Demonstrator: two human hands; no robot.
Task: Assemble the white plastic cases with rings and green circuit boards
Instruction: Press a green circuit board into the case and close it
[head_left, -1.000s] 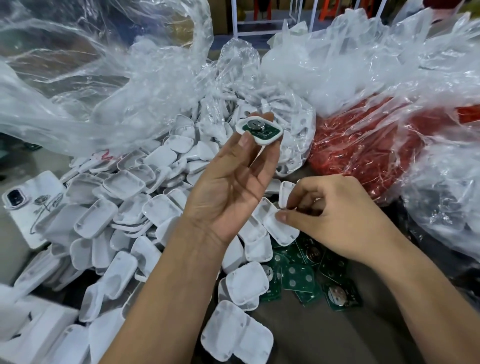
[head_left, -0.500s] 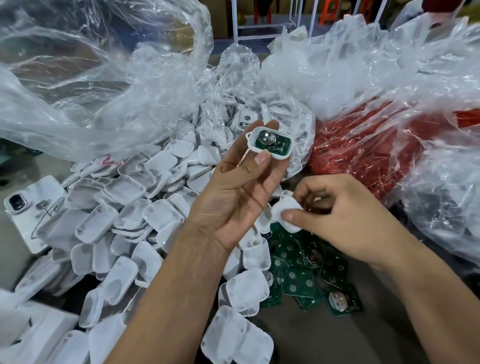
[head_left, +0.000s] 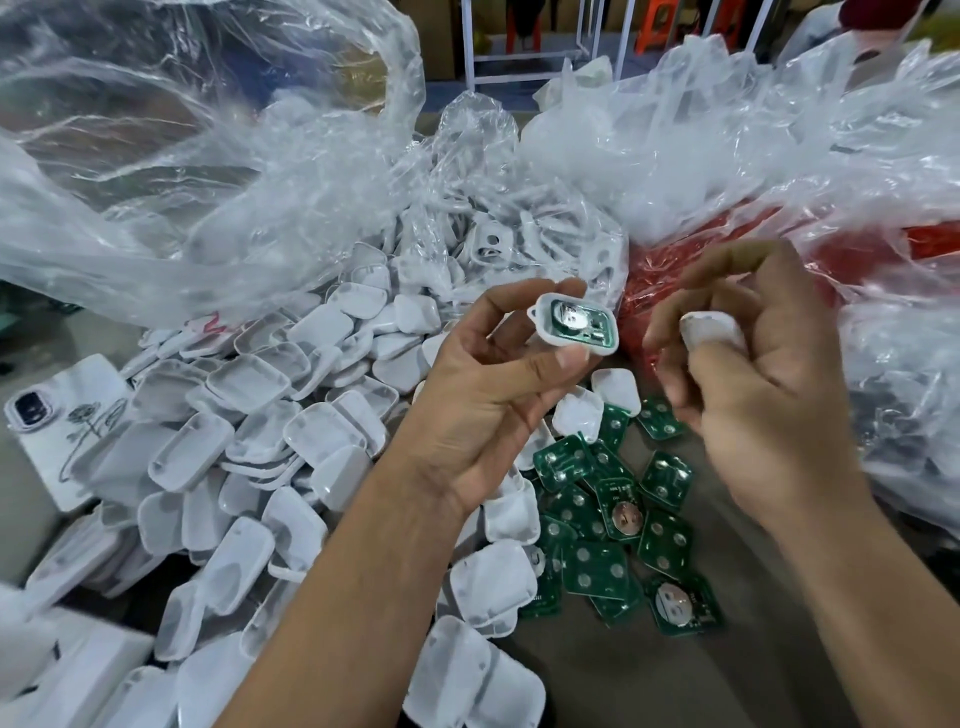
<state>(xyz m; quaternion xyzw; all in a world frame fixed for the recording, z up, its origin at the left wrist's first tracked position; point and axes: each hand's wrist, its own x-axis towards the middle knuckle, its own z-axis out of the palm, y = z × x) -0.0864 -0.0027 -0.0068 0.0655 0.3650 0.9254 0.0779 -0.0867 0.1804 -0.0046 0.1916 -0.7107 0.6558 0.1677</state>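
The left hand (head_left: 498, 395) pinched a white case half (head_left: 574, 332) by its edges, open side up, so the green board seated inside stayed exposed. Just right of that case, the right hand (head_left: 748, 384) had its grip clamped on a white cover (head_left: 709, 328), apparently to close it. Below the case, loose green boards (head_left: 618, 525) lay on the counter (head_left: 649, 686).
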